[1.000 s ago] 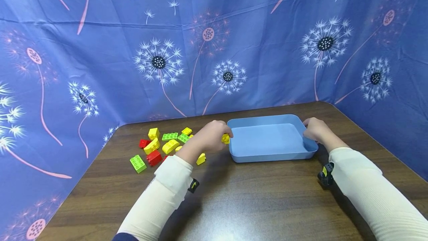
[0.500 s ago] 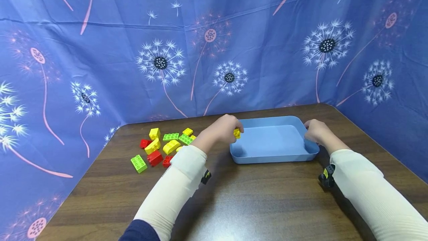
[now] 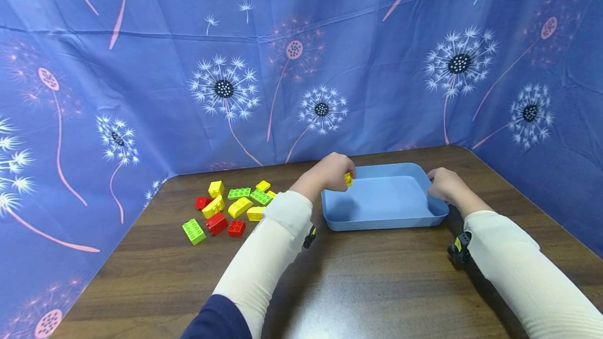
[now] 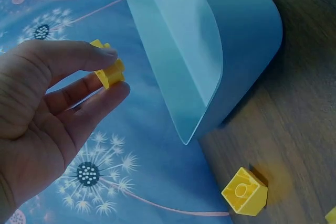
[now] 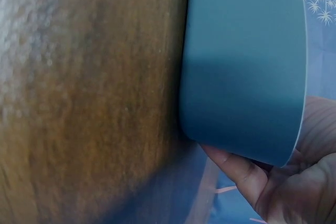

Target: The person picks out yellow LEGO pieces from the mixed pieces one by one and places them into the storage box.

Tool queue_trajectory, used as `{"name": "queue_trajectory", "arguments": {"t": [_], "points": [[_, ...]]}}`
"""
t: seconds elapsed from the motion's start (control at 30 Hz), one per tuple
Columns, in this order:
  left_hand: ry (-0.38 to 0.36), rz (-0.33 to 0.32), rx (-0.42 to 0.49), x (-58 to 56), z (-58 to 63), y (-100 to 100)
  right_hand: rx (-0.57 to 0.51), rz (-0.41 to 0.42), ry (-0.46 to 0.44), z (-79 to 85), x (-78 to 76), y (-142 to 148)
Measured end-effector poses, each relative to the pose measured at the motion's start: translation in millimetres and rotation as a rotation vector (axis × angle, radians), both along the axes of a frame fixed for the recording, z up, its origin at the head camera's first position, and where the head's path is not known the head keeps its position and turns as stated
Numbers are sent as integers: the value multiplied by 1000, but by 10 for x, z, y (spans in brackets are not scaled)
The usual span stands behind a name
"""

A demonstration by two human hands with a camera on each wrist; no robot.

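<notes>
Between thumb and fingertips, my left hand (image 3: 332,171) pinches a small yellow toy building brick (image 4: 112,73). It is raised above the left end of a shallow blue tray (image 3: 385,222); only part of the brick shows in the head view (image 3: 348,179). At the opposite end, my right hand (image 3: 445,186) grips the tray's right wall. In the right wrist view, a finger reaches under the lower corner of the tray's side (image 5: 241,66), and the rest of that hand (image 5: 304,182) is partly hidden behind the wall. No bricks show inside the tray.
Left of the tray, loose bricks lie scattered on the wooden table (image 3: 141,276): green ones (image 3: 193,231), red ones (image 3: 236,228) and yellow ones (image 3: 240,206). A flowered blue cloth (image 3: 155,93) hangs behind the table and along its sides. My left forearm crosses near the bricks.
My left hand has carried the yellow brick rightward from beside the tray to over its left end. More of the bricks behind the forearm show. The right hand stays at the tray.
</notes>
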State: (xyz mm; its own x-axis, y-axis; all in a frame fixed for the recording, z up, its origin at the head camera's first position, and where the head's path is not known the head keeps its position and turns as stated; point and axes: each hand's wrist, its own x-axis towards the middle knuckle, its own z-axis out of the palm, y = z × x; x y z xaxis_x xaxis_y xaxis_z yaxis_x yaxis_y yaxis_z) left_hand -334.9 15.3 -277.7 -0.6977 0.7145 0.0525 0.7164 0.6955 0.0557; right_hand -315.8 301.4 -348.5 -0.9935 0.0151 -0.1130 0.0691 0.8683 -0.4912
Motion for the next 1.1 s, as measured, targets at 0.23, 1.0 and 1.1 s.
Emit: {"name": "queue_trajectory", "arguments": {"t": [0.23, 1.0, 1.1], "points": [[-51, 77, -7, -86, -66, 165, -12, -16, 6, -3, 8, -17], [-294, 356, 51, -59, -344, 338, 18, -11, 36, -16, 21, -31], [-310, 353, 50, -68, -373, 326, 24, -13, 40, -10, 19, -38]]}}
